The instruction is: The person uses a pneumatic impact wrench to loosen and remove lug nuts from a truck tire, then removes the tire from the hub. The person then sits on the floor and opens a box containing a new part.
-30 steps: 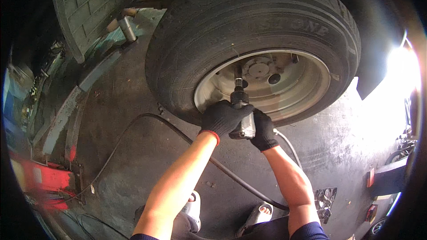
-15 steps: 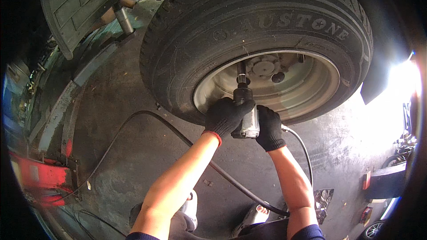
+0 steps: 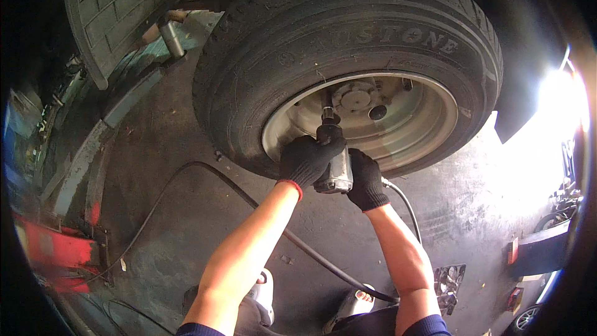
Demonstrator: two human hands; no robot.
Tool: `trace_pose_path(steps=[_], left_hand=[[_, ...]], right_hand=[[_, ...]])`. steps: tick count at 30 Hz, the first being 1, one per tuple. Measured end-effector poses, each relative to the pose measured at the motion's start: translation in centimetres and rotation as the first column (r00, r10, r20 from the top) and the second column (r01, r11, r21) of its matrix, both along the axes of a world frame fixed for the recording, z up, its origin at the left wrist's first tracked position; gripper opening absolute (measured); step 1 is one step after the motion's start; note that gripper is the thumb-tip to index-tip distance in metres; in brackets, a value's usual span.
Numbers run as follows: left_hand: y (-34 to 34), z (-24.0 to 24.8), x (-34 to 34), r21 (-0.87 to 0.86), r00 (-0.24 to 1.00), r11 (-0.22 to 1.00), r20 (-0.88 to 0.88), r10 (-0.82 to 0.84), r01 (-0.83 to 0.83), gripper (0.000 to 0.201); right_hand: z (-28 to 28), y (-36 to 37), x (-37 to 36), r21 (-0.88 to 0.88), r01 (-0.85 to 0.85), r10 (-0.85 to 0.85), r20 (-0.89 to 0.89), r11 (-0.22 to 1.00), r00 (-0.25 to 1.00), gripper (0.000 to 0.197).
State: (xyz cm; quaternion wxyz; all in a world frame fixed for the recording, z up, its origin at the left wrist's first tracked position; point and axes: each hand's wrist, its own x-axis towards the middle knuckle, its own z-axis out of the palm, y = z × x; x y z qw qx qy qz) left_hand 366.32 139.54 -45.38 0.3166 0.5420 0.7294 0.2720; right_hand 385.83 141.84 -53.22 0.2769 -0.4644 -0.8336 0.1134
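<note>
Both my hands wear black knit gloves with red cuffs. My left hand (image 3: pixel 306 160) wraps round the front body of a grey and black air impact wrench (image 3: pixel 339 171). On its right side my right hand (image 3: pixel 365 177) is closed round the handle, most of which the glove hides. The wrench's socket (image 3: pixel 328 112) points into the recess of a silver steel wheel rim (image 3: pixel 429 130), left of the hub (image 3: pixel 356 99). Whether the socket sits on a nut I cannot tell. Round the rim is a large black tyre (image 3: pixel 249 81), raised off the floor.
An air hose (image 3: pixel 410 205) leaves the wrench at the right; a thick black hose (image 3: pixel 233 186) loops across the dark floor (image 3: pixel 161 168). Red equipment (image 3: pixel 56 249) stands at the left, beside a curved metal rail (image 3: pixel 81 162). A ribbed dark panel (image 3: pixel 124 12) hangs upper left. My shoes (image 3: pixel 264 295) show below.
The wheel, wrench and hands appear slightly further left in the picture as the view shifts. My grip on the wrench looks the same.
</note>
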Motion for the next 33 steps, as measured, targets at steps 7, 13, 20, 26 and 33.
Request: trace_pose_path(steps=[7,13,20,26,33], left_hand=[[0.7,-3.3,-0.6,0.017,0.996,0.998,0.068,0.056,-0.057,0.093],[-5.7,-8.4,1.6,0.308,0.897,0.888,0.389,0.210,-0.342,0.037],[-13.2,-8.3,10.5,0.278,0.917,0.877,0.198,0.347,-0.392,0.034],[-10.7,-8.2,12.7,0.374,0.832,0.751,0.119,0.542,-0.543,0.033],[-9.8,-9.4,11.7,0.354,0.862,0.790,0.287,0.418,-0.501,0.033]], right_hand=[[-0.6,-0.1,0.3,-0.025,-0.047,0.047,-0.030,0.999,0.998,0.041],[-0.7,-0.6,-0.3,-0.189,-0.008,-0.013,-0.109,0.982,0.994,0.049],[-1.4,-0.6,-0.5,-0.111,0.001,-0.011,-0.089,0.994,0.996,0.042],[-2.1,-0.4,-1.1,-0.126,0.063,-0.070,-0.052,0.990,0.996,0.026],[-1.1,-0.6,-0.6,-0.090,0.057,-0.061,-0.052,0.994,0.997,0.029]])
